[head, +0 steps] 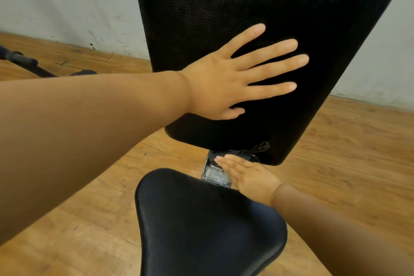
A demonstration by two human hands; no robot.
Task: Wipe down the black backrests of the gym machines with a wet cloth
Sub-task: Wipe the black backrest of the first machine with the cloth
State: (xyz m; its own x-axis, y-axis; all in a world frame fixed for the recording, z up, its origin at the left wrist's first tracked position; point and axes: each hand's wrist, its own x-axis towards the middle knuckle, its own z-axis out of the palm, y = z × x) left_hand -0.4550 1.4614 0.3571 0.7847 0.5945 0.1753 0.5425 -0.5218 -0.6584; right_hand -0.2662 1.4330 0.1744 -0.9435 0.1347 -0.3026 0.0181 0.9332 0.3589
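Left hand [212, 83] flat on backrest [224, 7], right hand [248, 175] released near seat [201, 226] edge

Two bare forearms showed, no sleeve reaching as far as the wrists. The left hand [220, 83], entering from 9 o'clock, wore no ring, watch or glove. The right hand [248, 177], from 4 o'clock, was equally unadorned, nails short.

a scuffed pale grey wall [67, 2] meets a worn orange-brown wooden plank floor [349, 141], and a dark padded metal bar [24, 60] lies low at the left edge.
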